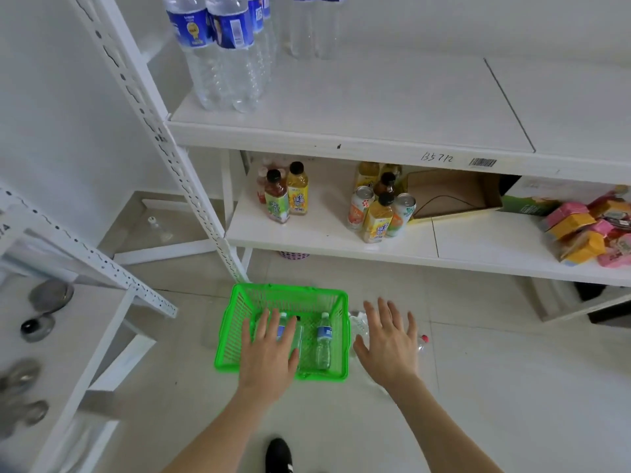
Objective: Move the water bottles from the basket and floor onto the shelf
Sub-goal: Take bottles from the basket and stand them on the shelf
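We reach down with both hands spread wide and empty. Our left hand [269,349] hovers over the green basket [235,336] on the floor, fingers splayed above a bottle with a blue label [282,327] that it partly hides. A second water bottle [323,339] lies in the basket to its right, cap pointing away from us. Our right hand [389,339] is open over the floor just beside the basket, where clear bottles lie — one with a red cap [423,341], another [358,324] against the basket wall.

Several large water bottles [222,49] already stand on the upper shelf [375,107], with bare board to their right.

These small bottles look light and thin-walled; we judge they would dent under a hard squeeze and roll if nudged. The smooth plastic may be slippery, so we would wrap the fingers around the labelled middle — not the narrow neck — and lift each one clear of the basket rim.
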`<state>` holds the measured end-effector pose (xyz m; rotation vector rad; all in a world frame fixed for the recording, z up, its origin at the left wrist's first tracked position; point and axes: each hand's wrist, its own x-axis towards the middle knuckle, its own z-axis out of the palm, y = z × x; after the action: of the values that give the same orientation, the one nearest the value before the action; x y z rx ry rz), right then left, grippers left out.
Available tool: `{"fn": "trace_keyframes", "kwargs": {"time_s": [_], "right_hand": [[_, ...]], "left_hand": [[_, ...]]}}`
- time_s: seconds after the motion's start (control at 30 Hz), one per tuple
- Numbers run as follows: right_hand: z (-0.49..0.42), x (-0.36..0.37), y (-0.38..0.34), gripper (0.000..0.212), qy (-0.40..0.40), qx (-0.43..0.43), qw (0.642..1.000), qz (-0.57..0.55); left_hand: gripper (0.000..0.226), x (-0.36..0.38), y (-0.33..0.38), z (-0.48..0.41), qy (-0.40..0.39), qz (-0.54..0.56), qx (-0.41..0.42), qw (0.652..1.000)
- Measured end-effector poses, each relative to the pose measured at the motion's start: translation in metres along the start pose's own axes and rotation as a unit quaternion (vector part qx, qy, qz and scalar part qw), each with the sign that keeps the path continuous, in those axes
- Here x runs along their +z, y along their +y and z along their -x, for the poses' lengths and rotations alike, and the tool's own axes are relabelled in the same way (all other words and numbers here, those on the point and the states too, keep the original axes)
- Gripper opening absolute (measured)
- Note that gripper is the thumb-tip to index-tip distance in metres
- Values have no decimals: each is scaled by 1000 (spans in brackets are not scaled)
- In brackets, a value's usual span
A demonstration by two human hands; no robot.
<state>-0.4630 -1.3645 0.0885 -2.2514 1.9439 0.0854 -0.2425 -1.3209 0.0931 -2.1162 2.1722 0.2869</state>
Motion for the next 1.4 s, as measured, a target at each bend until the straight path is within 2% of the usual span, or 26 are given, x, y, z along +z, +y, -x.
{"fn": "trace_keyframes", "kwargs": {"time_s": [0.27, 0.43, 0.63, 0.93, 1.2, 1.4], "right_hand": [[26, 54, -4, 71, -63, 9, 998, -7], [4, 79, -23, 71, -84, 16, 996, -15], [-45, 127, -63, 69, -86, 43, 994, -48], [-124, 281, -99, 74, -132, 72, 985, -81], [-174, 447, -97, 79, -164, 81, 978, -95], [-200, 543, -99, 79, -189, 95, 971, -110]], "left_hand": [[63, 56, -18, 40, -86, -16, -38, 995], [62, 85, -52, 17, -88, -32, -66, 993], [61, 132, -99, -34, -113, -12, -57, 992], [63, 273, -157, -123, -144, 20, -46, 988], [66, 430, -179, -179, -162, 44, -76, 983], [69, 519, -194, -202, -169, 76, -109, 977]]}}
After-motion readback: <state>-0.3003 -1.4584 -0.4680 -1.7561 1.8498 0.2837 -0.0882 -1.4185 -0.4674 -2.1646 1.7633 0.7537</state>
